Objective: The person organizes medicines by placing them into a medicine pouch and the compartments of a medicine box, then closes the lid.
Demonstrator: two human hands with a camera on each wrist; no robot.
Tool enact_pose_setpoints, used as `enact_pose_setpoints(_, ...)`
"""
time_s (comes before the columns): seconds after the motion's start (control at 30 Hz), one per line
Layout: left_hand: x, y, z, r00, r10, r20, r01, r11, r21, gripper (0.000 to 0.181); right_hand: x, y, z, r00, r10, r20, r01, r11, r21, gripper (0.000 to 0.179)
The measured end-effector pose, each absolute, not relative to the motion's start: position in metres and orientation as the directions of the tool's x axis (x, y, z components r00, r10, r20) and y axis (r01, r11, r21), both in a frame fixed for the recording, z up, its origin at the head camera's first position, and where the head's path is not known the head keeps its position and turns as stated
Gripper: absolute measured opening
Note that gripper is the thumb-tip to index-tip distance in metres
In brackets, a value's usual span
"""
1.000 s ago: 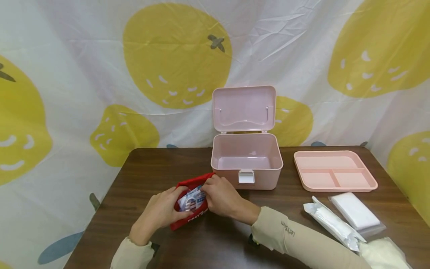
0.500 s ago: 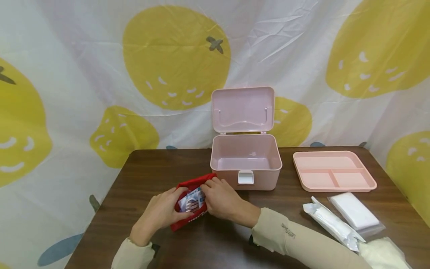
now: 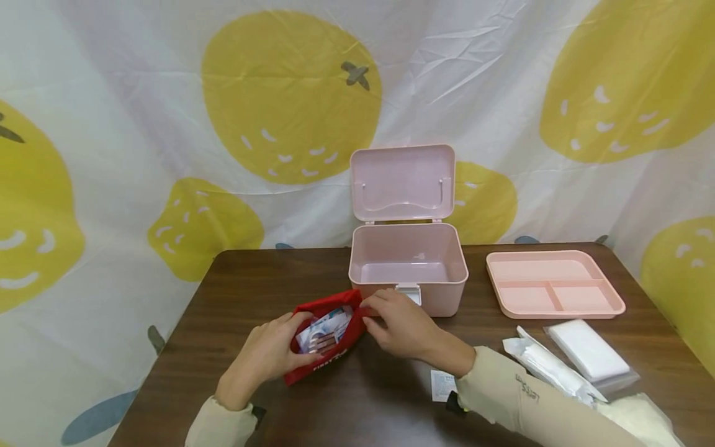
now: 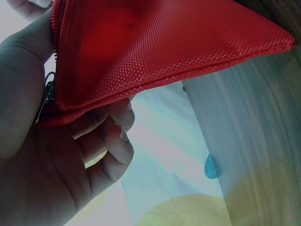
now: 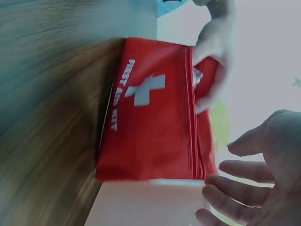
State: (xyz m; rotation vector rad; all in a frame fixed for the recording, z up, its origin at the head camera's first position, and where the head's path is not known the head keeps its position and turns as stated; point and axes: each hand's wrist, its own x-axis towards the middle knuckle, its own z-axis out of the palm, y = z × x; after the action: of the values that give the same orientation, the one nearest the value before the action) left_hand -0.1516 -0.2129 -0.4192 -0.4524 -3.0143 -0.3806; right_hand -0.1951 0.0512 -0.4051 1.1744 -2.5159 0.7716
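A red first aid pouch [image 3: 353, 335] stands on the table with its zipped mouth apart. Small printed packets [image 3: 328, 329] fill the mouth. My left hand [image 3: 268, 349] holds the pouch's left end, thumb on the front panel and fingers at the back. In the left wrist view the zipper pull [image 4: 46, 96] hangs beside that palm. My right hand [image 3: 402, 326] is at the pouch's right end, with fingertips right by its corner. The right wrist view shows these fingers [image 5: 237, 190] loosely bent and spread, nothing between them, and the pouch's front lettered "FIRST AID KIT" with a white cross.
Behind the pouch stands a pink box [image 3: 385, 292], its lid [image 3: 403, 183] raised. A pink divided tray [image 3: 550, 285] lies at the right. Nearer are a white wrapped roll [image 3: 550, 369], a white bagged pad [image 3: 591, 351] and a pale packet [image 3: 639, 422]. A small white packet [image 3: 443, 386] lies by my right sleeve.
My right hand has drawn out of the pouch's mouth to the right, letting go of the packets. More of them show now, and the small packet on the table is uncovered. The left hand stays put.
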Motion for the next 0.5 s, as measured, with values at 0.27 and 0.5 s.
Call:
enact_pose_setpoints(0.27,-0.153,-0.213,-0.419,-0.954,0.281,0.104,0.298,0.926,0.233,0.066,-0.200,0.094,-0.413,-0.720,-0.615,0.322,-0.681,0.533,-0.503,0.018)
enact_pose_setpoints(0.5,-0.153,-0.213,-0.420,-0.957,0.275,0.095,0.290,0.927,0.236,0.065,-0.196,0.127,-0.418,-0.765,-0.618,0.180,-0.583,0.545,-0.603,0.019)
